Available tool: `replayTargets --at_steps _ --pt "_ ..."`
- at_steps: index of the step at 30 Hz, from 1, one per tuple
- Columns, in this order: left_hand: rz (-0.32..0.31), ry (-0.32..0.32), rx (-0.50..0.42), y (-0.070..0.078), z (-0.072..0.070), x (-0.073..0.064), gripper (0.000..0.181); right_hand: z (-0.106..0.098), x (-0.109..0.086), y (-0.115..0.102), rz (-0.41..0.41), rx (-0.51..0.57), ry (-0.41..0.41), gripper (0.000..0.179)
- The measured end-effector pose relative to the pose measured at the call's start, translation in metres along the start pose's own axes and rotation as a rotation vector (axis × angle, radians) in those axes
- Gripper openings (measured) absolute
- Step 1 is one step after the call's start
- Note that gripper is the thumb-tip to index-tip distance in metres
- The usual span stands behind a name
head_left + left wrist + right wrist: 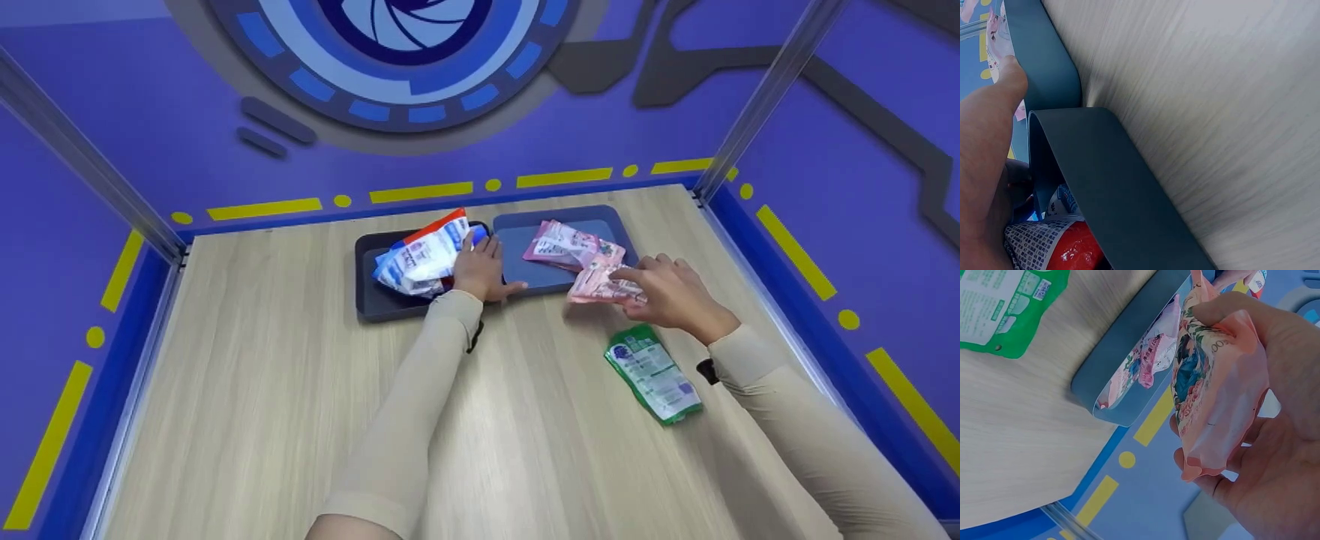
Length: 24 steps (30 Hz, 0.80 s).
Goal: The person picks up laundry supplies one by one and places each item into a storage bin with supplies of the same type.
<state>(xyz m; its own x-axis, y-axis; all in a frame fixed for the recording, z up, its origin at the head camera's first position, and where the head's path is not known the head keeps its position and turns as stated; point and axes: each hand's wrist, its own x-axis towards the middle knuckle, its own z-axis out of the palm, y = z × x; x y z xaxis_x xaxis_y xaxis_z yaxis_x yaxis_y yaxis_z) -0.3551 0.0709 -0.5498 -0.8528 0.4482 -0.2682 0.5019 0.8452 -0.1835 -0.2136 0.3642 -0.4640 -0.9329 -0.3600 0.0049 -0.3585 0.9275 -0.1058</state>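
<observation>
My right hand [671,294] grips a pink floral pouch [1224,399], thumb on one face and fingers on the other. In the head view that pouch is over the near right edge of the right-hand grey tray [536,279]. Inside this tray lie pink-and-white pouches [564,241]. My left hand [480,268] rests at the right side of the left-hand dark tray [375,306], against white, blue and red pouches [424,259]. Its thumb sticks out over the rim of the right-hand tray, and its fingertips are partly hidden among the pouches.
A green-and-white pouch [654,373] lies flat on the wooden table [262,390], in front of the right-hand tray. Both trays stand side by side near the blue back wall [420,165]. Blue panels with metal posts [772,82] enclose the sides.
</observation>
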Motion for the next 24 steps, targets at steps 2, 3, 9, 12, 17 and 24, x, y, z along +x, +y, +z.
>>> replayTargets --at_steps 2,3,9,12,17,24 --pt "0.000 -0.004 -0.007 0.000 0.000 0.000 0.108 0.000 0.002 0.000 -0.004 -0.005 0.006 0.053" --pt "-0.001 -0.003 -0.010 0.000 0.000 0.000 0.108 0.000 0.003 0.000 -0.009 -0.004 0.011 0.053" --pt "-0.003 0.007 0.001 0.000 0.001 0.001 0.109 0.002 0.007 0.001 -0.017 -0.010 0.036 0.052" --pt "-0.003 0.003 0.004 0.000 0.002 0.002 0.109 0.004 0.009 0.002 -0.021 -0.010 0.046 0.051" --pt "-0.005 0.001 0.010 0.000 0.002 0.002 0.109 0.006 0.014 0.002 -0.007 -0.004 0.048 0.050" --pt "-0.009 0.004 0.019 0.001 0.002 0.003 0.109 0.007 0.021 0.004 0.011 0.012 0.061 0.050"
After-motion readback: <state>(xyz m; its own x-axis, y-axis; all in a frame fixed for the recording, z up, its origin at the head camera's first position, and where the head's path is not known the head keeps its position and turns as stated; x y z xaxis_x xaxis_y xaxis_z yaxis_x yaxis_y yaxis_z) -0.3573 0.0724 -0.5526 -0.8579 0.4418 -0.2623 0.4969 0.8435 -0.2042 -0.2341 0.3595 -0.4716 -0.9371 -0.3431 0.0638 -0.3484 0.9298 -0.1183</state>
